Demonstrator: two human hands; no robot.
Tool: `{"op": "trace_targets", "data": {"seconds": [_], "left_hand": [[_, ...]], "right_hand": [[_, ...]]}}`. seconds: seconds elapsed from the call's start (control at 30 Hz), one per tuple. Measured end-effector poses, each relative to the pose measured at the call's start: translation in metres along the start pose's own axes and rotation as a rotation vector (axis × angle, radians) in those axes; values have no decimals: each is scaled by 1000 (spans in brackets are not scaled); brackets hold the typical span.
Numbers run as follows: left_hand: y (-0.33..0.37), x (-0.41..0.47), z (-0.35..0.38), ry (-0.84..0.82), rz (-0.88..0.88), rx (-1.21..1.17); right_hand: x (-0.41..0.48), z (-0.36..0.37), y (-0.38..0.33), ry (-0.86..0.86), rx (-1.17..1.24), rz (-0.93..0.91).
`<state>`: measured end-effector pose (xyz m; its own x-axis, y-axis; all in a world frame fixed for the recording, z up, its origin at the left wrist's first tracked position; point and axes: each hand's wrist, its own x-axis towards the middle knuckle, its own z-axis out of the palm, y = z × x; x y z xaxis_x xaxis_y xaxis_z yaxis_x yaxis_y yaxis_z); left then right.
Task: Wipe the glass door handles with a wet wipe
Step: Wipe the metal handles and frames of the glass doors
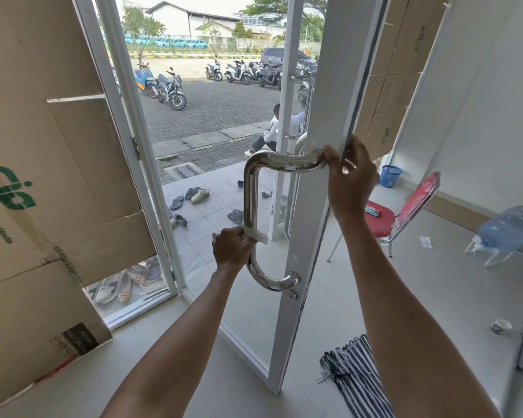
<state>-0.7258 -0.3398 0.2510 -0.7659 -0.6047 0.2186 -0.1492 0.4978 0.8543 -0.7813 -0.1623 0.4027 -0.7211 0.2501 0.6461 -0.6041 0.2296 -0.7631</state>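
A polished steel D-shaped handle (249, 188) is fixed to the white-framed glass door (323, 122), which stands ajar in front of me. My left hand (231, 247) is wrapped round the handle's upright bar near its lower bend, pressing a white wet wipe (257, 234) against the metal. My right hand (349, 179) grips the door's edge at the height of the handle's upper mount, thumb beside that mount. A second handle (302, 110) shows on the door's far side, partly hidden by the frame.
Cardboard covers the left glass panel (43, 176). Right of the door stand a red chair (402, 215), a blue basket (390, 175), a water jug (511, 227) and a cup (501, 326). A striped cloth (354, 375) lies on the floor. Sandals (194, 196) and a seated person (269, 134) are outside.
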Motion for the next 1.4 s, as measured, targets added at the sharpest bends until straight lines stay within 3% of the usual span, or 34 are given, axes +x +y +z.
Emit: {"op": "trace_targets", "data": {"seconds": [1.07, 1.4], "left_hand": [[-28, -14, 20, -102, -130, 28], [-40, -11, 25, -94, -137, 78]], "right_hand": [[-7, 11, 16, 87, 62, -57], [-20, 16, 18, 222, 108, -124]]}}
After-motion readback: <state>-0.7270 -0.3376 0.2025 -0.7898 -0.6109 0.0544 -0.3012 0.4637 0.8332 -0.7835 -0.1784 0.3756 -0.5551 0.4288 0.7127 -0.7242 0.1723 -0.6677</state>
